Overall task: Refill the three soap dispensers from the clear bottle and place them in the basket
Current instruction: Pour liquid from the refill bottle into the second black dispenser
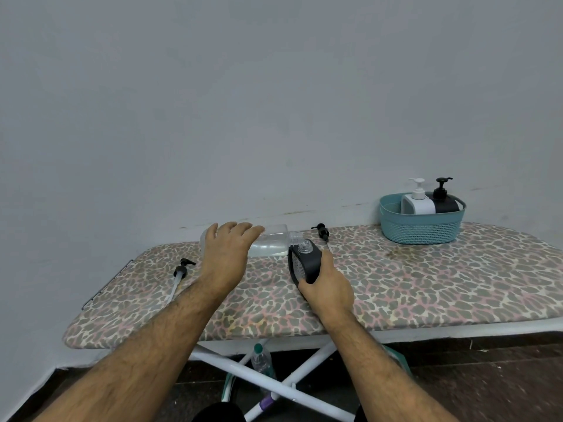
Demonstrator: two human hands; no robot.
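Tipping nearly flat, the clear bottle (271, 243) is held by the left hand (227, 251), whose fingers wrap over its body from above; its open neck points right and meets the mouth of the dark dispenser (304, 263). Clear liquid lies along the bottle's lower side. The right hand (327, 284) has its grip clamped round the lower part of that dispenser, which stands tilted toward the bottle on the leopard-print surface (426, 287), near its middle.

One black pump head with its tube (323, 234) lies on the surface just beyond the dispenser, to the right of the bottle's neck. Another pump head with a tube (181, 271) lies at the left, apart from the left forearm.

At the far right stands the teal basket (422, 229), against the wall. Inside it are a white dispenser (417, 202) on the left and a black dispenser (444, 202) on the right, both upright with pumps on, touching side by side.

Under the surface, among white crossed legs, a plastic bottle with a green cap (262, 359) is on the floor.
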